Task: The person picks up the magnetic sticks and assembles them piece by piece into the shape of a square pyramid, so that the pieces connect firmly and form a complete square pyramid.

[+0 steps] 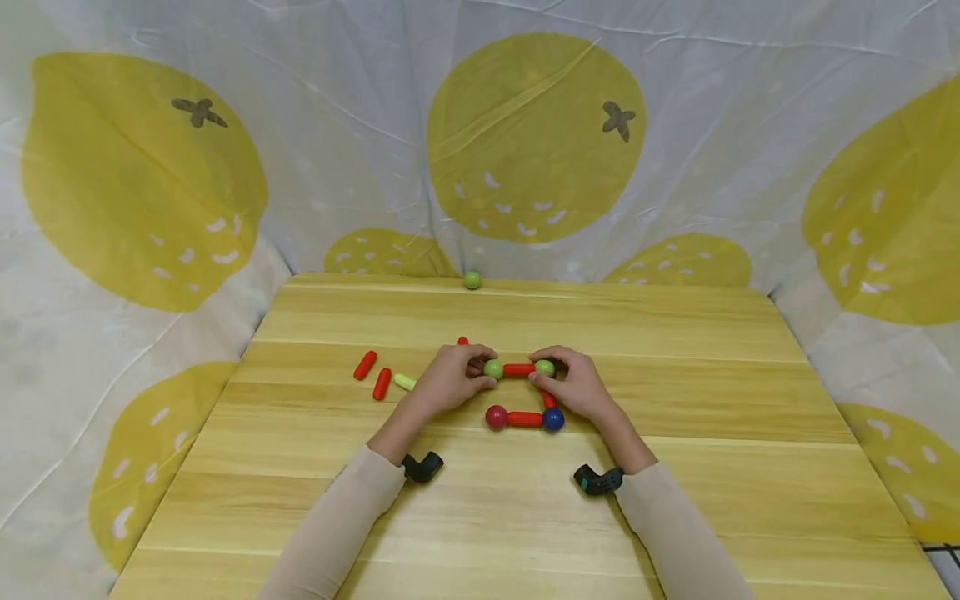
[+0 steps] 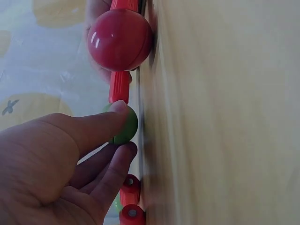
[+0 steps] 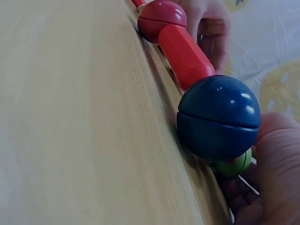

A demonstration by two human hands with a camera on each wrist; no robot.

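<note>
My left hand (image 1: 455,375) pinches a green ball (image 1: 492,369) between thumb and fingers. A red rod (image 1: 518,370) joins it to a second green ball (image 1: 545,367), which my right hand (image 1: 576,383) holds. From there another red rod (image 1: 550,399) runs toward me to a blue ball (image 1: 553,419). One more red rod (image 1: 524,419) links the blue ball to a dark red ball (image 1: 497,417), so the chain makes three sides of a square. In the right wrist view the blue ball (image 3: 219,118) hides much of the right-hand green ball (image 3: 234,165).
Left of my left hand lie two red rods (image 1: 365,365) and a yellow-green rod (image 1: 404,382). Another red rod (image 1: 462,341) shows partly behind that hand. A loose green ball (image 1: 472,280) sits at the table's back edge, against the lemon-print cloth (image 1: 375,150).
</note>
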